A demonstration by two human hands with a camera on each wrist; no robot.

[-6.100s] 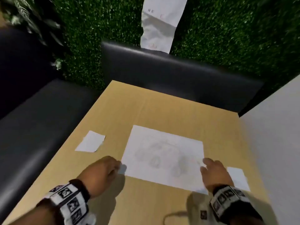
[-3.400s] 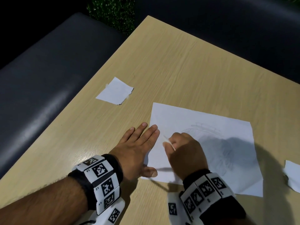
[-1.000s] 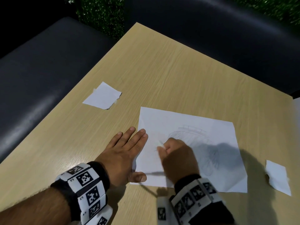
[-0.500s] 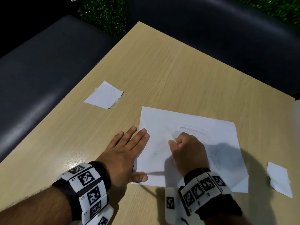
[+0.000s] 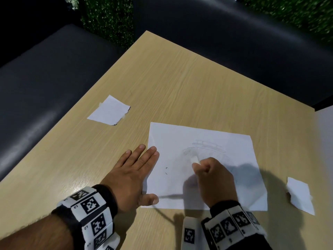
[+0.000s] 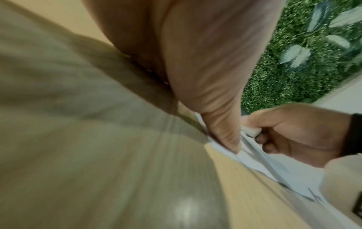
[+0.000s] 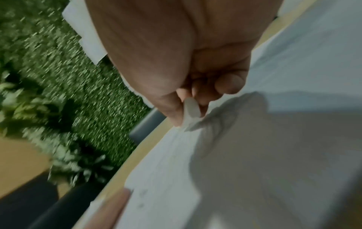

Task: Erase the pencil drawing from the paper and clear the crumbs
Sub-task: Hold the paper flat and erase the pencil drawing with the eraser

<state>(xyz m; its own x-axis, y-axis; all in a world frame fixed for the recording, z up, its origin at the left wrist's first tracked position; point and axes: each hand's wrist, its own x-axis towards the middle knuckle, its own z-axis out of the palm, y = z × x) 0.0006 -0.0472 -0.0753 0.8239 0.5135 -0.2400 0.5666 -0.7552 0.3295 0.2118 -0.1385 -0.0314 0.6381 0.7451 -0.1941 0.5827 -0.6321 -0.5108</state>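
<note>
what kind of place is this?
Probably a café or lounge booth: a wooden table hemmed in by dark padded benches, with an artificial green hedge wall behind.

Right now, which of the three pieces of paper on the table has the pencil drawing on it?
The big sheet in the middle, held by the left hand. The two small scraps, far left and right, look blank.

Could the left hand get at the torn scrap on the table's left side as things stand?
Probably yes. The left hand lies flat, holding nothing, and bare table separates it from the scrap. But it pins the paper while the right hand erases.
</note>
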